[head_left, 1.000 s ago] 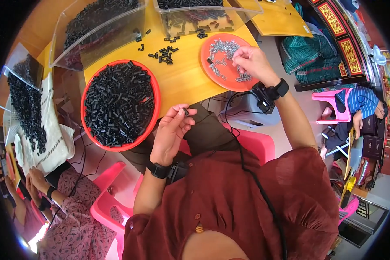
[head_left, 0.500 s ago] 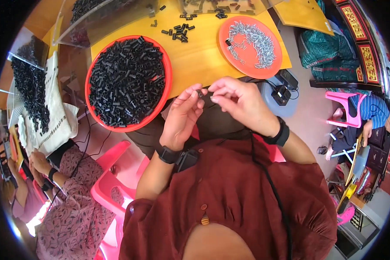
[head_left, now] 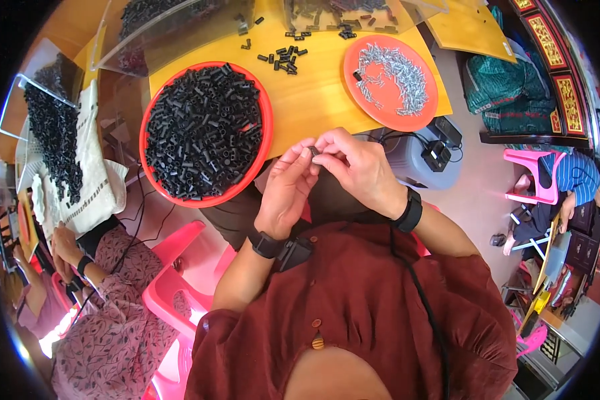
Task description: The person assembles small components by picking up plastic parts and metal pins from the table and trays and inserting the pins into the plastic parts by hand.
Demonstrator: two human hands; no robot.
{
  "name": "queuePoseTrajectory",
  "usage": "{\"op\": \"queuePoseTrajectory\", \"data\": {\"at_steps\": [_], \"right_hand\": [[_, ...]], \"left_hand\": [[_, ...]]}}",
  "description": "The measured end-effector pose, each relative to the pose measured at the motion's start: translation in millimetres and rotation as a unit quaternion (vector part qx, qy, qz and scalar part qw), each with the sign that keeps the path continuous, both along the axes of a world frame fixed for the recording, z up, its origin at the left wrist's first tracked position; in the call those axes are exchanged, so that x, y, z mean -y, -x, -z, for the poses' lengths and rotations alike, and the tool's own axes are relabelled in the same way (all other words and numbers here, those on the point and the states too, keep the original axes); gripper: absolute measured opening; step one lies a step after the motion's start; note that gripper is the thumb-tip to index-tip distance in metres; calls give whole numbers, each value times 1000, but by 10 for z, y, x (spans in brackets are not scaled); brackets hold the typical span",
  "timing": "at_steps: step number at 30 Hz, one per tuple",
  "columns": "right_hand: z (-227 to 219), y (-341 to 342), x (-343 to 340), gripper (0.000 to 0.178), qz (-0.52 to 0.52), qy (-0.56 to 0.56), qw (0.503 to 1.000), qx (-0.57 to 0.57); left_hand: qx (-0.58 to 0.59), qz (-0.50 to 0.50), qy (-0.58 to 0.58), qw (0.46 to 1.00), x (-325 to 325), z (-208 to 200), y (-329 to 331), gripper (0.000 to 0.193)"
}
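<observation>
In front of my body, at the table's near edge, my two hands meet fingertip to fingertip. My left hand [head_left: 288, 189] pinches a small black plastic tube [head_left: 315, 152], mostly covered by the fingers. The thumb and fingers of my right hand [head_left: 365, 171] close on the same piece from the other side. Whether a metal part sits in it, I cannot tell. To the left of my hands stands a red round tray [head_left: 268, 141] heaped with short black plastic tubes [head_left: 200, 130]. Beyond my right hand lies an orange-red plate [head_left: 380, 80] with many small silvery metal pieces [head_left: 410, 83].
Loose black tubes [head_left: 285, 61] lie on the yellow table [head_left: 307, 100]. Clear plastic bins [head_left: 180, 37] stand along its far side. A grey stool [head_left: 417, 160] carries black power adapters [head_left: 440, 150]. At left, a co-worker's hand [head_left: 65, 243] rests by a white cloth [head_left: 97, 173].
My right hand has come in to my left, closing the gap between the fingertips around the small black tube. The whole view has shifted slightly.
</observation>
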State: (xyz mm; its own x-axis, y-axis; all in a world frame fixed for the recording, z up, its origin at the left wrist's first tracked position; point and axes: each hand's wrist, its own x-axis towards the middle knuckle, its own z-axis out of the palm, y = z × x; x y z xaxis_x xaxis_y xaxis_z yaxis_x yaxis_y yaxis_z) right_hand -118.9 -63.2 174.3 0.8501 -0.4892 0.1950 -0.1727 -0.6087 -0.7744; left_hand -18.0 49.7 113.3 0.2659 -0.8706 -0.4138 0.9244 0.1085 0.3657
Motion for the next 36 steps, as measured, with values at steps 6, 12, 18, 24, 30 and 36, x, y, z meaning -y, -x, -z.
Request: {"op": "queuePoseTrajectory", "data": {"at_steps": [6,12,18,24,30,36], "right_hand": [[-193,-118,149,12,-41,35,998,-33],[-128,-639,754,9,-30,166,984,-56],[67,-1133,950,14,-29,197,970,-139],[192,-1220,952,14,-23,193,965,-176],[98,-1090,868,13,-68,149,976,-146],[-267,-527,427,16,-161,-48,982,-92]], "left_hand": [[-40,8,48,998,-15,82,-18,23],[-32,10,11,999,14,-45,-47,22],[-29,5,11,1000,2,-36,-69,24],[-28,1,17,999,-14,-59,-87,25],[-49,-5,19,999,-8,-63,-92,24],[-80,8,62,995,-27,-40,-100,18]]}}
